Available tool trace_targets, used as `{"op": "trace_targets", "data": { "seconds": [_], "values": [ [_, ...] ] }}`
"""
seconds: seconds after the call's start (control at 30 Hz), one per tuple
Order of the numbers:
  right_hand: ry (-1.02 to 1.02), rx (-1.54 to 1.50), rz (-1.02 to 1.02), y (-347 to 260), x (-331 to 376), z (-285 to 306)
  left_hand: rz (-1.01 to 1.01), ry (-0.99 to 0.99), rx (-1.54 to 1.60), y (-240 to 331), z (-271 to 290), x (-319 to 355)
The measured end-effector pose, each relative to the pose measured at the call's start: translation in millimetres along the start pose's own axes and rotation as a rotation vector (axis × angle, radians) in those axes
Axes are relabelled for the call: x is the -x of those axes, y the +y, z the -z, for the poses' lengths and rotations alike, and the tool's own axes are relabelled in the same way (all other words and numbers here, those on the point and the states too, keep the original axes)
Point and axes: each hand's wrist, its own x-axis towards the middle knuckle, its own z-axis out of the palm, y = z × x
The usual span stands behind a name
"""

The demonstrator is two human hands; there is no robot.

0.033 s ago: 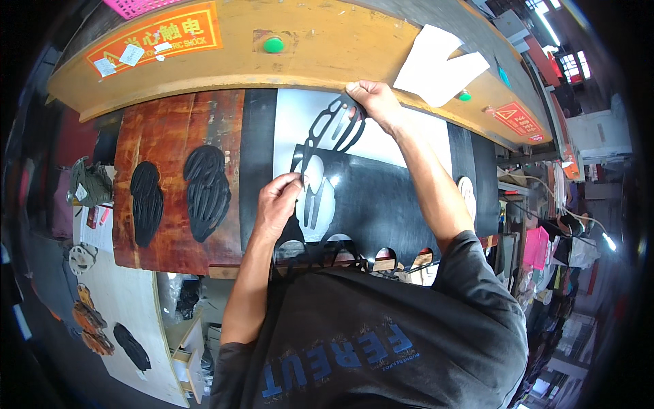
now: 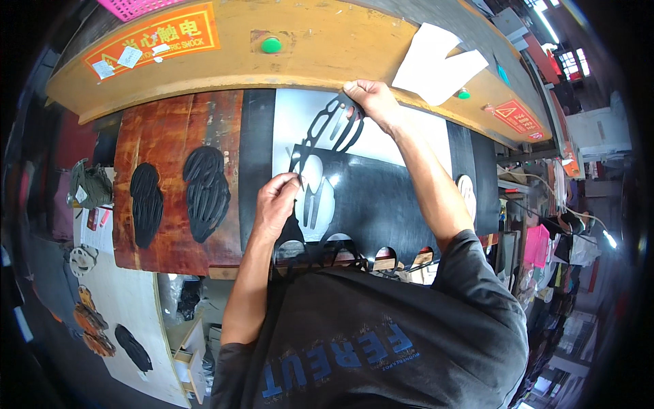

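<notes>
A thin black cut-out piece with long slots [image 2: 317, 127] hangs tilted between my hands above a white board [image 2: 415, 133]. My right hand [image 2: 373, 102], at the far side, pinches its upper end. Closer to me, my left hand [image 2: 278, 201] is closed with thumb and finger at its lower end, by the edge of a black sheet [image 2: 388, 198]. Whether the left fingers grip the piece or the sheet is hard to separate. Pale openings [image 2: 319, 211] show in the sheet beside the left hand, and rounded cut-outs line its near edge.
Two stacks of black slotted pieces [image 2: 206, 194] [image 2: 146, 204] lie on a reddish-brown board [image 2: 174, 126] at left. Beyond my hands a yellow machine beam [image 2: 320, 41] runs across, with green buttons [image 2: 271, 45] and a white paper [image 2: 436, 68]. A pale side table [image 2: 129, 293] holds more pieces.
</notes>
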Motion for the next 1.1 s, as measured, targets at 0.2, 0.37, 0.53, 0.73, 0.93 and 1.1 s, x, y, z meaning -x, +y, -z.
{"op": "trace_targets", "data": {
  "seconds": [0.2, 0.37, 0.53, 0.73, 0.93, 1.1],
  "values": [
    [-0.049, -0.032, 0.032, -12, 12, -15, -0.082, -0.044, -0.139, -4, 1, -4],
    [-0.064, 0.046, 0.088, -9, 37, -28, -0.028, -0.057, -0.214, -2, -6, -4],
    [-0.218, -0.048, 0.1, 26, 90, -67, -0.017, 0.046, -0.165, -7, -13, -12],
    [-0.086, 0.091, 0.199, 62, 101, -88, -0.036, -0.028, -0.191, -9, -17, -12],
    [-0.086, 0.013, 0.173, 62, 100, -87, -0.043, 0.083, -0.329, -5, -27, -3],
    [-0.052, 0.03, 0.185, 61, 103, -91, -0.111, 0.173, -0.457, -11, -28, -5]
  ]
}}
